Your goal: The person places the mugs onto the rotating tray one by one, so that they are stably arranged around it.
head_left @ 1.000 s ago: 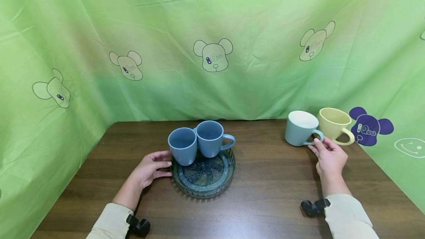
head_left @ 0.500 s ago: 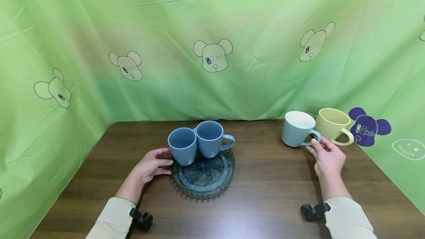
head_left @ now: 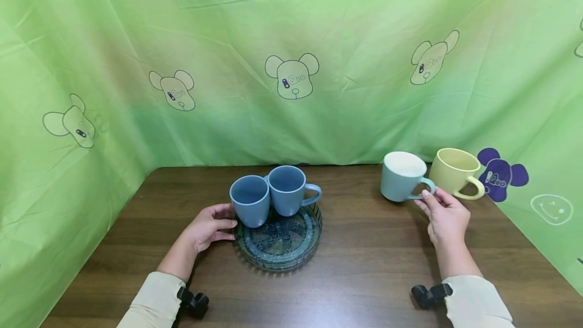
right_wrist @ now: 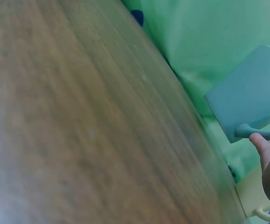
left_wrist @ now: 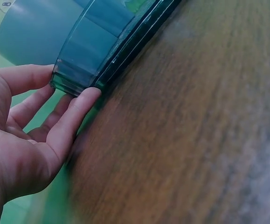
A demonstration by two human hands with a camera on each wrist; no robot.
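Observation:
Two blue mugs, one on the left (head_left: 250, 201) and one on the right (head_left: 288, 191), stand upright on the back part of a clear ribbed glass dish (head_left: 282, 257). My left hand (head_left: 209, 229) touches the dish's left side with its fingertips; in the left wrist view, the fingers (left_wrist: 69, 116) lie against its outer wall, fairly straight. My right hand (head_left: 447, 218) pinches the handle of a teal mug with a white inside (head_left: 400, 181). That mug is upright, and in the right wrist view its base looks raised off the table.
A yellow mug (head_left: 455, 171) stands at the table's back right, just beyond my right hand. The brown wooden table (head_left: 360, 262) ends at a green curtain (head_left: 291, 125) with printed bear heads. Both sleeves carry black wrist cameras (head_left: 193, 302).
My right hand has moved a little to the left with the teal mug, widening its gap from the yellow mug. The left hand, dish and blue mugs are nearly unchanged.

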